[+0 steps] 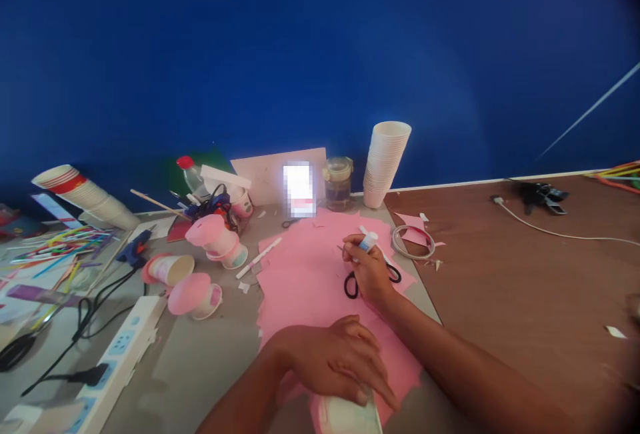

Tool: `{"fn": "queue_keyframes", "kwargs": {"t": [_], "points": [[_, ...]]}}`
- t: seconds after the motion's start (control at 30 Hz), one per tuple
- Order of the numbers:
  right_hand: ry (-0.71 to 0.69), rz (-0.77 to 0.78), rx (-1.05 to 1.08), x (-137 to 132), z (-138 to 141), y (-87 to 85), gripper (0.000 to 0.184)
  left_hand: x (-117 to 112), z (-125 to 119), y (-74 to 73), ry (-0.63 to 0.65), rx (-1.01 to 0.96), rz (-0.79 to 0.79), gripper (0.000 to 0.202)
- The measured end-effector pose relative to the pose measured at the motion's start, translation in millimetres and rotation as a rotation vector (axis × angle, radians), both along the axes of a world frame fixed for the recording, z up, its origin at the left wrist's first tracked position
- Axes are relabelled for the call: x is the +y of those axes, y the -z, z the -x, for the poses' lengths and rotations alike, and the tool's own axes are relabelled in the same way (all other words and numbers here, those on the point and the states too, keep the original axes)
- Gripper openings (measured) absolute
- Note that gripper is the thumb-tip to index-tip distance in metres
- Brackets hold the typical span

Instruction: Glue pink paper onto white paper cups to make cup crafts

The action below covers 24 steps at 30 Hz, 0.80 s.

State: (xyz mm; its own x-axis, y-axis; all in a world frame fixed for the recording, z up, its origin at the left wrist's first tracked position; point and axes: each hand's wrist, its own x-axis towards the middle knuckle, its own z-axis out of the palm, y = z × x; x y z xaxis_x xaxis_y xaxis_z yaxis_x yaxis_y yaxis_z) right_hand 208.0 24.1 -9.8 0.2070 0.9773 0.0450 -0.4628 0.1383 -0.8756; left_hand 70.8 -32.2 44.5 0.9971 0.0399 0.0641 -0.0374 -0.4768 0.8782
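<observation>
A white paper cup [350, 416] with pink paper on it lies at the bottom edge, partly cut off. My left hand [340, 354] is laid over this cup from above, with its fingers bent down across it. My right hand [367, 271] is closed around a small white tube with a blue label [369, 242], above a sheet of pink paper [300, 274]. Just under that hand, black-handled scissors [351, 285] rest on the paper, their blades mostly hidden. Pink-trimmed paper cups [200, 297] lie to the left, and a white pen [259, 258] lies by the sheet's left edge.
Against the blue wall lean a tall stack of cups [387, 161] and a clear jar [339, 184]. On the left are a power strip [120, 347], a glue gun [134, 249] and another cup stack [90, 197]. A coiled white cable [400, 251] lies right of the paper.
</observation>
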Motion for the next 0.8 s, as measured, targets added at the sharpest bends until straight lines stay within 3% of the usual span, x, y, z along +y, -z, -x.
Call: {"fn": "queue_keyframes", "kwargs": {"t": [0.13,0.23,0.27,0.37,0.47,0.6,0.8], "points": [[-0.045,0.020,0.070,2,0,-1.9,0.007,6,6,1.5,-0.124,0.041,0.032,0.036],[-0.057,0.035,0.117,3,0,-3.9,0.007,16,18,-0.9,-0.241,-0.021,0.255,0.020],[-0.049,0.035,0.126,3,-1,-4.5,0.007,20,24,0.3,-0.388,-0.090,0.387,0.015],[-0.016,0.045,0.145,3,-2,-6.2,0.010,36,41,10.2,-0.901,-0.595,0.853,0.009],[-0.079,0.095,0.203,0,1,-8.4,0.015,51,52,22.9,-1.165,-0.900,1.144,0.006],[-0.251,0.145,0.271,-6,8,-11.9,0.021,59,51,37.0,-1.247,-0.953,1.375,0.015],[-0.361,0.186,0.332,-8,11,-14.7,0.025,53,35,46.1,-1.164,-0.890,1.383,0.020]]}}
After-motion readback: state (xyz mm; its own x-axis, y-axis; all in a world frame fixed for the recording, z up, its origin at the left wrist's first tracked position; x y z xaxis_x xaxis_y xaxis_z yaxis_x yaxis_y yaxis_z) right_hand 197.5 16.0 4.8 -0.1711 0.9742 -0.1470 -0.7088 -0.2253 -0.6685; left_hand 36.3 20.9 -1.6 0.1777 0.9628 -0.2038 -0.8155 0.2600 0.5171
